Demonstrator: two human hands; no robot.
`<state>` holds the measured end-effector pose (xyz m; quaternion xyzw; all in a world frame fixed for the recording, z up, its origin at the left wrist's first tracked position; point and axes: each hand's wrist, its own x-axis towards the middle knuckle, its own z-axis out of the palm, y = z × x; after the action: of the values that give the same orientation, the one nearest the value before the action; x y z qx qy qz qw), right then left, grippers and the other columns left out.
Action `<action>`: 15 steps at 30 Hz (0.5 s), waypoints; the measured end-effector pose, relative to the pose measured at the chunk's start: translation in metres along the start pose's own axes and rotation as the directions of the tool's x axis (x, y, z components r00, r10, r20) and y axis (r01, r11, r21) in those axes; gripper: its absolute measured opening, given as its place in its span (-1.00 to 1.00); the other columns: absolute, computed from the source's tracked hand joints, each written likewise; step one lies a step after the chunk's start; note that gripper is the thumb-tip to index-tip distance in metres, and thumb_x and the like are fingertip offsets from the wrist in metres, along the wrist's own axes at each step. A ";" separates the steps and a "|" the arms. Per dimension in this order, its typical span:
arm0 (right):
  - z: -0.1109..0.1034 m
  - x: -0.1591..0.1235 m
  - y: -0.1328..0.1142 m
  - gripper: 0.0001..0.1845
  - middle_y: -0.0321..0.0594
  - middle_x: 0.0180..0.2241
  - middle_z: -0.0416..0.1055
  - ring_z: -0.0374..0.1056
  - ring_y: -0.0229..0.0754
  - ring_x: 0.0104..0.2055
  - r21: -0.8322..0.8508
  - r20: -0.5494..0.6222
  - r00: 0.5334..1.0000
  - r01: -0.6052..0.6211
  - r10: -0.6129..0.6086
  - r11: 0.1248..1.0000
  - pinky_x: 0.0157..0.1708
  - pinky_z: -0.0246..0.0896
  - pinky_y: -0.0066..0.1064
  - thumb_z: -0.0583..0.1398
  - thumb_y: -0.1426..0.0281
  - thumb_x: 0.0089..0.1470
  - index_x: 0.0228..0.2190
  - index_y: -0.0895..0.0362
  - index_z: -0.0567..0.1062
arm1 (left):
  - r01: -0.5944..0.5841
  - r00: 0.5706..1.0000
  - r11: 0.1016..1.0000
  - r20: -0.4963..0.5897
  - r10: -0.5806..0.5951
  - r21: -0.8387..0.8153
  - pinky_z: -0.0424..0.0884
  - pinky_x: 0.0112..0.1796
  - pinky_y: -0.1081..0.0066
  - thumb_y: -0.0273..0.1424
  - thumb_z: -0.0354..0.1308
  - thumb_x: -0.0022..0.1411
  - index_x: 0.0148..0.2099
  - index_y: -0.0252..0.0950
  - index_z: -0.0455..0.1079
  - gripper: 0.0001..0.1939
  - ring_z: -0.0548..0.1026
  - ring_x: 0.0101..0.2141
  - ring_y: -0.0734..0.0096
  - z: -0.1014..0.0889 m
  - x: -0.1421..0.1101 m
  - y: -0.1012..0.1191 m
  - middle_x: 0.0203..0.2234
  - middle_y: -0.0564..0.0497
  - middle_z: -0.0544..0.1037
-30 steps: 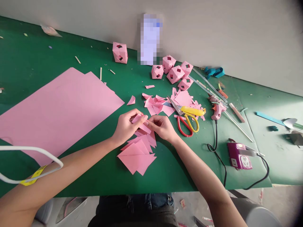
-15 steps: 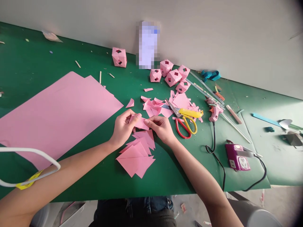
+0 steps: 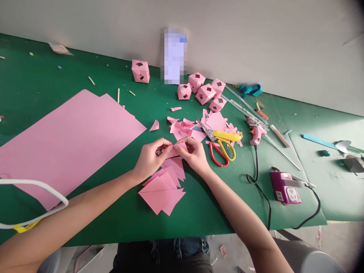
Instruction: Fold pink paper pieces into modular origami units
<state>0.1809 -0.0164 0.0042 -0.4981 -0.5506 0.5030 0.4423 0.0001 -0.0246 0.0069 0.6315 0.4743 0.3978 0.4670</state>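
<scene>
My left hand (image 3: 149, 159) and my right hand (image 3: 195, 155) meet over the green table (image 3: 34, 83), both pinching one small folded piece of pink paper (image 3: 174, 151) between thumb and fingers. Just below them lies a fanned stack of pink paper squares (image 3: 163, 189). Loose pink scraps (image 3: 184, 129) are scattered right behind my hands.
Large pink sheets (image 3: 68, 140) cover the left. Yellow and red scissors (image 3: 223, 142) lie to the right of my hands, then a pink glue gun (image 3: 256, 132) with its black cord and a purple power strip (image 3: 286, 187). Several pink paper cubes (image 3: 206, 93) stand by the wall.
The pink piece was held flat between both hands; now the fingers have closed in and pressed it into a narrower fold. The hands stayed in place above the stack.
</scene>
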 end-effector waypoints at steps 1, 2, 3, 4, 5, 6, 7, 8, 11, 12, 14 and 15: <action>0.001 0.000 0.000 -0.69 -0.23 -0.37 0.56 0.42 -0.14 -0.31 -0.020 0.006 1.000 0.014 -0.014 1.000 -0.23 0.33 -0.31 0.39 0.10 0.03 -0.41 0.09 0.56 | -0.005 1.000 1.000 0.001 0.005 0.009 0.23 -0.55 0.48 -0.21 0.18 0.38 -0.27 -0.24 0.42 -0.77 0.30 -0.58 0.52 0.000 0.000 0.001 -0.58 0.13 0.40; 0.001 -0.001 -0.001 -0.72 -0.24 -0.38 0.56 0.42 -0.15 -0.31 -0.035 0.006 1.000 0.030 -0.030 0.999 -0.23 0.32 -0.31 0.38 0.13 0.03 -0.41 0.09 0.56 | -0.008 1.000 1.000 0.002 0.008 0.018 0.23 -0.54 0.48 -0.23 0.19 0.37 -0.30 -0.24 0.41 -0.78 0.30 -0.58 0.52 -0.001 0.000 0.001 -0.58 0.13 0.41; 0.002 -0.001 -0.001 -0.75 -0.25 -0.38 0.55 0.42 -0.15 -0.32 -0.047 0.004 0.999 0.043 -0.043 0.998 -0.23 0.31 -0.31 0.37 0.16 0.05 -0.42 0.09 0.56 | -0.012 1.000 1.000 0.001 0.012 0.026 0.23 -0.54 0.48 -0.25 0.19 0.36 -0.32 -0.24 0.39 -0.78 0.30 -0.59 0.53 -0.001 0.000 0.002 -0.58 0.13 0.41; 0.002 -0.002 -0.001 -0.78 -0.25 -0.39 0.55 0.41 -0.15 -0.32 -0.055 0.002 0.999 0.052 -0.052 0.997 -0.23 0.30 -0.31 0.36 0.19 0.06 -0.42 0.09 0.56 | -0.014 1.000 0.999 -0.002 0.014 0.031 0.23 -0.54 0.48 -0.27 0.20 0.34 -0.35 -0.24 0.38 -0.78 0.30 -0.59 0.53 -0.001 0.001 0.003 -0.59 0.14 0.41; 0.002 -0.002 0.000 -0.80 -0.26 -0.39 0.55 0.41 -0.16 -0.32 -0.053 0.000 0.999 0.053 -0.053 0.997 -0.23 0.30 -0.31 0.36 0.21 0.06 -0.42 0.08 0.56 | -0.013 1.000 0.999 -0.007 0.013 0.031 0.23 -0.54 0.48 -0.28 0.20 0.32 -0.37 -0.24 0.36 -0.78 0.30 -0.59 0.53 -0.001 0.001 0.003 -0.59 0.14 0.41; 0.002 -0.001 0.000 -0.80 -0.26 -0.39 0.54 0.41 -0.16 -0.33 -0.038 0.001 0.999 0.042 -0.042 0.998 -0.24 0.29 -0.32 0.36 0.22 0.06 -0.42 0.08 0.57 | -0.010 1.000 1.000 -0.014 0.010 0.021 0.23 -0.55 0.48 -0.30 0.20 0.31 -0.39 -0.24 0.35 -0.77 0.30 -0.60 0.53 -0.002 0.001 0.003 -0.61 0.14 0.39; 0.002 -0.001 0.000 -0.80 -0.27 -0.41 0.53 0.40 -0.16 -0.34 -0.007 0.007 1.000 0.019 -0.019 1.000 -0.26 0.29 -0.32 0.37 0.22 0.05 -0.42 0.08 0.57 | -0.005 1.000 1.000 -0.020 0.005 0.007 0.22 -0.55 0.48 -0.31 0.20 0.30 -0.41 -0.24 0.34 -0.77 0.29 -0.61 0.54 -0.002 0.002 0.003 -0.62 0.15 0.38; 0.002 0.000 0.001 -0.79 -0.28 -0.43 0.52 0.39 -0.17 -0.36 0.037 0.018 1.000 -0.014 0.014 0.999 -0.28 0.28 -0.32 0.39 0.21 0.03 -0.42 0.09 0.58 | 0.001 1.000 1.000 -0.025 -0.001 -0.010 0.20 -0.56 0.48 -0.31 0.19 0.30 -0.42 -0.24 0.33 -0.76 0.28 -0.61 0.54 -0.002 0.002 0.003 -0.64 0.15 0.36; -0.001 0.004 0.000 -0.75 -0.33 -0.52 0.44 0.33 -0.22 -0.44 0.182 0.082 0.990 -0.128 0.115 0.975 -0.36 0.22 -0.34 0.43 0.20 -0.04 -0.46 0.10 0.59 | 0.009 1.000 0.998 -0.026 -0.010 -0.055 0.17 -0.57 0.49 -0.34 0.19 0.28 -0.45 -0.25 0.31 -0.75 0.25 -0.64 0.56 -0.001 0.003 0.002 -0.68 0.17 0.30; -0.002 0.005 0.000 -0.73 -0.34 -0.54 0.41 0.29 -0.24 -0.47 0.221 0.102 0.985 -0.157 0.137 0.963 -0.38 0.19 -0.36 0.45 0.20 -0.06 -0.48 0.11 0.58 | 0.009 1.000 0.998 -0.022 -0.011 -0.066 0.16 -0.58 0.49 -0.35 0.19 0.27 -0.45 -0.25 0.31 -0.75 0.24 -0.64 0.56 -0.001 0.003 0.002 -0.68 0.17 0.29; -0.004 0.008 0.000 -0.70 -0.37 -0.57 0.36 0.21 -0.29 -0.50 0.278 0.135 0.977 -0.196 0.164 0.941 -0.43 0.11 -0.38 0.47 0.20 -0.10 -0.53 0.12 0.54 | 0.015 1.000 0.996 -0.010 -0.015 -0.087 0.15 -0.60 0.50 -0.37 0.20 0.26 -0.46 -0.25 0.30 -0.76 0.24 -0.65 0.57 -0.001 0.002 0.002 -0.68 0.17 0.28; -0.005 0.009 0.000 -0.68 -0.38 -0.59 0.33 0.17 -0.31 -0.51 0.293 0.145 0.975 -0.206 0.170 0.934 -0.44 0.06 -0.39 0.48 0.21 -0.12 -0.56 0.12 0.52 | 0.017 1.000 0.995 -0.005 -0.018 -0.097 0.16 -0.60 0.50 -0.37 0.20 0.25 -0.46 -0.25 0.30 -0.76 0.24 -0.66 0.57 -0.001 0.002 0.002 -0.68 0.18 0.28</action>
<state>0.1853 -0.0070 0.0047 -0.4435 -0.4408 0.6507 0.4308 0.0000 -0.0229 0.0091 0.6028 0.4614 0.4181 0.4989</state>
